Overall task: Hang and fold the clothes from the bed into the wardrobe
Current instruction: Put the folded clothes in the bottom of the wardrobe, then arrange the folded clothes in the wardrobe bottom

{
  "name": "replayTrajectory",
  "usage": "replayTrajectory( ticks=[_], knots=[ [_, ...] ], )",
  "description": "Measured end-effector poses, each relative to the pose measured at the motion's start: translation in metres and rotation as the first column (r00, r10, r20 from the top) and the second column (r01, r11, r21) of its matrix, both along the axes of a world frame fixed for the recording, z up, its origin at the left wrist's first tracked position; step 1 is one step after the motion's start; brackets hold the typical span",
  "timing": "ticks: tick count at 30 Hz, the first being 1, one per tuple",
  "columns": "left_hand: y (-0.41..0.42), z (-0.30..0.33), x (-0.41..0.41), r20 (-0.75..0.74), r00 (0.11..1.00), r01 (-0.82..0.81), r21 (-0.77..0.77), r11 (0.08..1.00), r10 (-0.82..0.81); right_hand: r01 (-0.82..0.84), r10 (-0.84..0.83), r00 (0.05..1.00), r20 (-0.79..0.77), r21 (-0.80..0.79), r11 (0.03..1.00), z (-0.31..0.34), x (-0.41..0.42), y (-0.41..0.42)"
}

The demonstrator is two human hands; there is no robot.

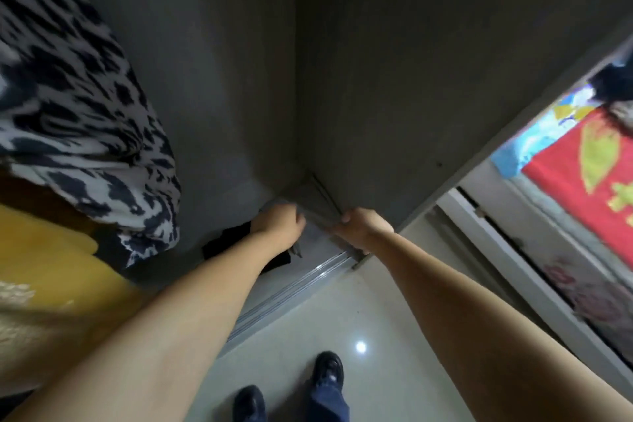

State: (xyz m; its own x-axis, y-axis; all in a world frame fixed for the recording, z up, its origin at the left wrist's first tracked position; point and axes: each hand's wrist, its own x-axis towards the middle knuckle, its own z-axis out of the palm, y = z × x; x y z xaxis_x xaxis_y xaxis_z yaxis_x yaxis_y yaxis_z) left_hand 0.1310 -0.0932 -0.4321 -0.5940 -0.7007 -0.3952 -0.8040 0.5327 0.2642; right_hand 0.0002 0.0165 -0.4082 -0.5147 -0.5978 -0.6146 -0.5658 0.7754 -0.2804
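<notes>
I look down into the dark wardrobe (pixel 376 79). In its bottom corner lies a grey folded garment (pixel 310 197). My left hand (pixel 279 224) grips the garment's left edge with curled fingers. My right hand (pixel 363 226) grips its right edge, close to the wardrobe's side wall. Under my left wrist a black cloth (pixel 233 247) lies on the wardrobe floor, partly hidden by my arm.
A black-and-white patterned garment (pixel 78 113) and a yellow one (pixel 51 250) hang at the left. The sliding-door track (pixel 308 274) runs along the wardrobe's front. The bed (pixel 582 175) with a red cover is at the right. My shoes (pixel 329 370) stand on the glossy floor.
</notes>
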Motion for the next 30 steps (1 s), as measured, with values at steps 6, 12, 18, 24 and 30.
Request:
replayTrajectory(
  ticks=[6,12,18,24,30],
  knots=[
    [0.027,0.092,0.011,-0.113,0.988,0.101,-0.03,0.994,-0.104,0.187,-0.186,0.982,0.037,-0.025,0.982,0.085,0.024,0.076],
    [0.069,0.141,0.007,-0.101,0.93,0.351,-0.048,0.935,-0.354,0.393,-0.393,0.919,0.019,-0.067,0.917,0.122,0.041,0.143],
    [0.149,0.185,-0.049,-0.18,0.806,0.56,-0.074,0.825,-0.563,0.52,-0.525,0.848,-0.069,-0.086,0.85,0.155,0.02,0.227],
    [0.235,0.212,-0.134,-0.213,0.689,0.691,-0.093,0.717,-0.693,0.629,-0.643,0.755,-0.127,-0.134,0.766,0.172,-0.034,0.329],
    [0.338,0.229,-0.218,-0.225,0.596,0.766,-0.13,0.63,-0.771,0.714,-0.718,0.677,-0.16,-0.091,0.694,0.187,-0.089,0.452]
  ],
)
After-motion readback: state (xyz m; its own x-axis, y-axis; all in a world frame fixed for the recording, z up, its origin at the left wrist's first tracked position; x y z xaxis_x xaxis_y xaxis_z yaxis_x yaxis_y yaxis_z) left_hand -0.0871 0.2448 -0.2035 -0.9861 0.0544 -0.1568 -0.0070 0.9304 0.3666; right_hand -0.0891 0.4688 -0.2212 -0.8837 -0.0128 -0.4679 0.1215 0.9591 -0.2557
